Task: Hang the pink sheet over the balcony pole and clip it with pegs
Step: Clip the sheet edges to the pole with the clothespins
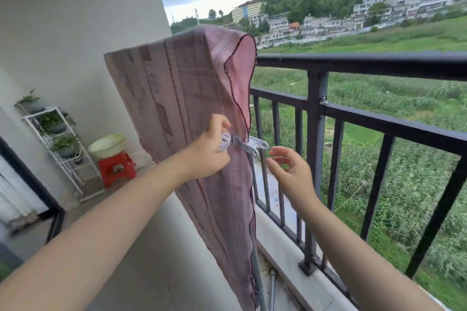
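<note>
The pink patterned sheet [182, 98] hangs draped over the black balcony rail [353, 62], folded down on the near side. A white peg [252, 146] is clamped on the sheet's dark-trimmed edge at mid height. My left hand [209, 151] presses against the sheet and holds other white pegs [225, 142] in its fingers, just left of the clamped peg. My right hand [290, 171] hovers a little to the right of that peg, fingers apart, holding nothing.
Black railing bars [316, 159] run along the right, with a low concrete ledge [290, 255] below. At the far left stand a white plant rack [58, 149], a red stool [117, 168] and a pale basin [107, 145]. A white wall [75, 33] rises behind.
</note>
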